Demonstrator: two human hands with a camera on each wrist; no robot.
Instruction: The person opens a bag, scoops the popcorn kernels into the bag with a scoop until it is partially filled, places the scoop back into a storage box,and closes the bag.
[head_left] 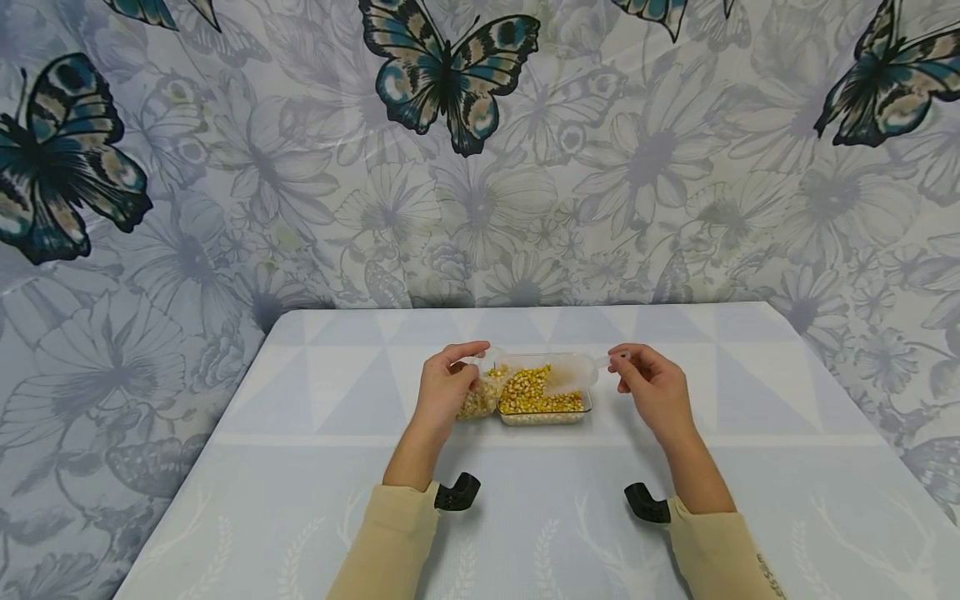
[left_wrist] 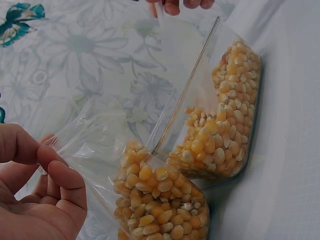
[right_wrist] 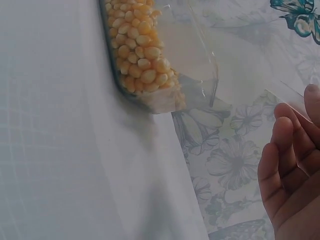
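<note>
Yellow corn kernels (head_left: 528,390) fill a clear rectangular box (head_left: 545,420), heaped higher toward its left side. Against the box's left end stands a clear plastic bag (left_wrist: 100,137), its lower part full of kernels (left_wrist: 160,215). My left hand (head_left: 446,383) pinches the bag's upper edge between thumb and fingers. To the right of the box, my right hand (head_left: 658,392) pinches a thin, clear strip-like piece (right_wrist: 295,97). That piece reaches toward the box; its kind and far end are hard to make out.
Box and bag stand on a pale patterned tabletop (head_left: 555,517). Behind its far edge hangs a grey floral backdrop (head_left: 600,225) with butterflies. A black wrist mount (head_left: 457,493) sticks out from the left sleeve, another black mount (head_left: 647,503) from the right.
</note>
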